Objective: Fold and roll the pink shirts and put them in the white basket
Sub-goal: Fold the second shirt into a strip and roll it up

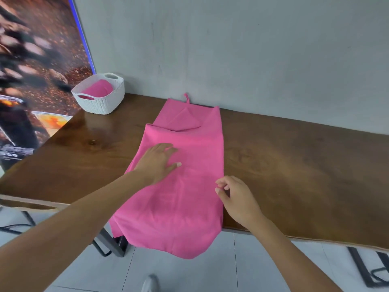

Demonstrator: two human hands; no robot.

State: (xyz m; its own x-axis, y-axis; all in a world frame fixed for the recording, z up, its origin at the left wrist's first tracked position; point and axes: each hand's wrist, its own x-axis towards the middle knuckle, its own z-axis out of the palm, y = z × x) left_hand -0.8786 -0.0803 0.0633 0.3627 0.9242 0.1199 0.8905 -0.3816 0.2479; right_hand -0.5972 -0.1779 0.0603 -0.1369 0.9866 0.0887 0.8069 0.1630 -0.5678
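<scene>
The pink cotton shirt (181, 175), folded into a long strip running from the wall to the overhanging near edge of the brown wooden tabletop (294, 165), is pressed flat mid-length by the flat-fingered left hand (157, 161), while the loosely curled, empty right hand (235, 197) is held at its right edge.

Left hand (159, 161) flat (right hand (235, 197) curled)

Counted: two pink shirts, one folded shirt (183, 175) spread lengthwise on the table, one rolled shirt (98, 89) inside the basket, far left. One white basket (99, 102). One wooden table (284, 165). Two hands: left hand (156, 162), right hand (236, 197). One wall poster (35, 66), left.
</scene>
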